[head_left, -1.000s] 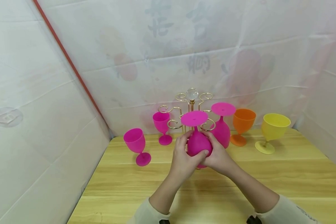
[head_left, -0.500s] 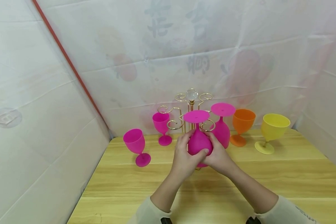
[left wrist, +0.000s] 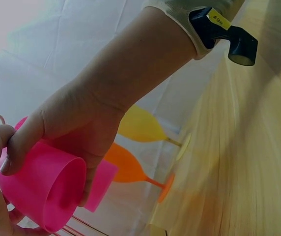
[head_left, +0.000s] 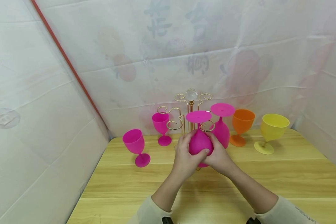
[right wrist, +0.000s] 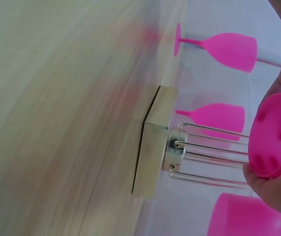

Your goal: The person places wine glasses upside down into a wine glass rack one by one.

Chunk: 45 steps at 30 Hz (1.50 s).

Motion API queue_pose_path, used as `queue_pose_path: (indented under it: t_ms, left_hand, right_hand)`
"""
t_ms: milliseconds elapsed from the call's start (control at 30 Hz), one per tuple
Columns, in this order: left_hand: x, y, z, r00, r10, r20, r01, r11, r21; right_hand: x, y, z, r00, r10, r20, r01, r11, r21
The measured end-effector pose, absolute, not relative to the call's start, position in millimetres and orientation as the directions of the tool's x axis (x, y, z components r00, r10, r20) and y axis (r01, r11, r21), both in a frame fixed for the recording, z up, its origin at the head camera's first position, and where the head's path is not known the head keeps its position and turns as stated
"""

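Your left hand (head_left: 184, 154) and right hand (head_left: 217, 154) grip one pink cup (head_left: 200, 144) — mouth down; at its two o'clock, an orange cup (head_left: 242, 122) stands upright.

We look into a booth (head_left: 44, 93) of unclear use. Printed white sheets (head_left: 170, 77) flank and back a wooden table (head_left: 114, 186).

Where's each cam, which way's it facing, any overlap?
Head: on the head, forward and down at rack and held goblet; left hand, right hand, forearms show.
Left wrist: on left wrist, facing right toward orange goblet and yellow goblet; right hand, right forearm, part of left hand show.
Right wrist: on right wrist, facing left at rack base, two upright pink goblets; parts of both hands show.
Both wrist views share the held goblet.
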<state>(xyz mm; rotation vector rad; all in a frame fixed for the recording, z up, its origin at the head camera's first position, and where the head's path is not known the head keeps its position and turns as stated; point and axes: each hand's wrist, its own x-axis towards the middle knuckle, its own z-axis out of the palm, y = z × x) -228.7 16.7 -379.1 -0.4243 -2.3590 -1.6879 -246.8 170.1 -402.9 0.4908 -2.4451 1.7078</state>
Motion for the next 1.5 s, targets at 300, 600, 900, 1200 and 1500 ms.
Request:
queue_pose_path:
  t_ms: [300,600,900,1200,1500]
  left_hand:
    - [-230,20,-380,-0.941,0.100,0.323,0.337,0.346,0.876]
    - [-230,25,-382,-0.930,0.084,0.358,0.361,0.385,0.849]
    - [-231,27,-383,-0.917,0.125,0.380,0.398,0.380,0.835]
    - [-232,27,-387,-0.906,0.170,0.387,0.423,0.348,0.837]
    - [-231,27,-388,-0.899,0.198,0.390,0.436,0.326,0.839]
  right_hand:
    - [-247,172,-405,-0.942,-0.191,0.276,-0.323,0.294,-0.900]
    - [-248,176,-410,-0.948,-0.171,0.269,-0.310,0.293,-0.904]
    - [-247,178,-412,-0.950,-0.155,0.272,-0.308,0.294,-0.905]
    - [-247,180,-415,-0.950,-0.158,0.268,-0.304,0.291,-0.907]
    - [-246,182,-418,-0.943,-0.163,0.291,-0.329,0.312,-0.891]
